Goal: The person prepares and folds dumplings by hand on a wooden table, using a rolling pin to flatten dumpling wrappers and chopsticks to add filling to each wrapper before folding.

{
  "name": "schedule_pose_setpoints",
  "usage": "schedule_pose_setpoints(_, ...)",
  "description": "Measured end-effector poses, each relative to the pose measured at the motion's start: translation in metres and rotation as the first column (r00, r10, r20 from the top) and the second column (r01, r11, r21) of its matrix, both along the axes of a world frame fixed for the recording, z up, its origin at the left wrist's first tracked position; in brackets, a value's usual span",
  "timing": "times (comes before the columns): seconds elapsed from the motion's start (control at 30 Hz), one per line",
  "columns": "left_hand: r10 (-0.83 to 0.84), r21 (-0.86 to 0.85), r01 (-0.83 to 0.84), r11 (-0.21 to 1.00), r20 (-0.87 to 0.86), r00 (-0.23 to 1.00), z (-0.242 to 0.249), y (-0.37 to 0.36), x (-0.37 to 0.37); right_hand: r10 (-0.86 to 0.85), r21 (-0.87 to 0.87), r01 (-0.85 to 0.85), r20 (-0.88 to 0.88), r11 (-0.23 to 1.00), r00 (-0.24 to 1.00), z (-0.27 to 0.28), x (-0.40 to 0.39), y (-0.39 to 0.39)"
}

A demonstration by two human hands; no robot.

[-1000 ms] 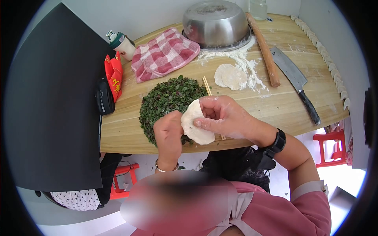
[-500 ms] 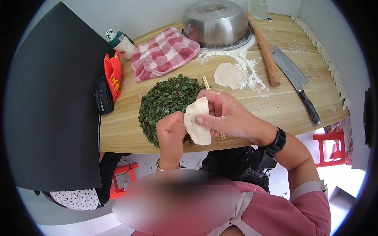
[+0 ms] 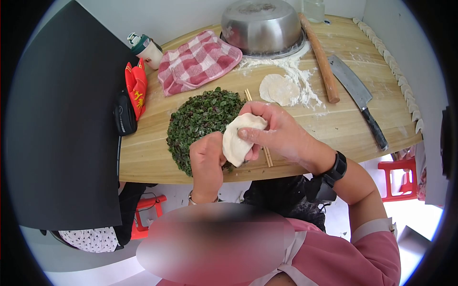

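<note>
A half-moon dough dumpling (image 3: 237, 141) is held between my two hands, over the right edge of the chopped green filling (image 3: 198, 119). My right hand (image 3: 274, 131) grips its upper right side, thumb on the face and fingers behind. My left hand (image 3: 208, 151) is closed at the dumpling's left edge; its fingertips are partly hidden. Wooden chopsticks (image 3: 267, 157) lie on the table, partly under my right hand. Beyond my hands, two flat round wrappers (image 3: 281, 90) overlap beside scattered flour (image 3: 305, 78).
A metal basin (image 3: 261, 28), checked cloth (image 3: 200, 62), rolling pin (image 3: 322, 62) and cleaver (image 3: 353, 86) are on the wooden table (image 3: 157, 162). Dumplings (image 3: 397, 71) line its right edge. Left are a bottle (image 3: 147, 50), red packet (image 3: 137, 89) and black case (image 3: 125, 114).
The dumpling has turned and looks more curved, its top leaning right. My right hand has shifted slightly up and right. My left hand stays beside the dumpling's edge.
</note>
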State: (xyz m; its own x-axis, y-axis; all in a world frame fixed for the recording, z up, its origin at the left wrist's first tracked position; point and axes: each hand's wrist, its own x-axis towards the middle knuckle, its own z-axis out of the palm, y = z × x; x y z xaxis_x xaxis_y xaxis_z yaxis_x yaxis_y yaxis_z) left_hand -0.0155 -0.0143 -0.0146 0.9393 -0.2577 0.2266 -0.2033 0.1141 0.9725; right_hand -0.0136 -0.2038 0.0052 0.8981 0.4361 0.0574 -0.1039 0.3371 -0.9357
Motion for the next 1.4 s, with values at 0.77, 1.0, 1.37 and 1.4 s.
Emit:
schedule_pose_setpoints(0.77,0.052,0.066,-0.059,0.996,0.111,0.992,0.004,-0.003,-0.005,-0.221,-0.230,0.331,0.399,0.915,0.890,0.001,-0.004,0.007)
schedule_pose_setpoints(1.0,0.093,-0.004,-0.093,0.996,-0.039,0.995,0.008,-0.002,-0.007,-0.119,-0.369,0.649,0.806,0.665,0.580,-0.006,-0.005,0.008)
schedule_pose_setpoints(1.37,0.192,0.237,-0.231,0.944,0.177,0.965,0.012,-0.013,-0.014,-0.232,-0.286,0.558,0.695,0.779,0.681,-0.002,-0.006,0.012)
schedule_pose_setpoints(1.4,0.227,0.248,-0.283,0.927,0.231,0.946,0.012,-0.016,-0.015,-0.200,-0.323,0.572,0.717,0.754,0.667,-0.003,-0.006,0.012)
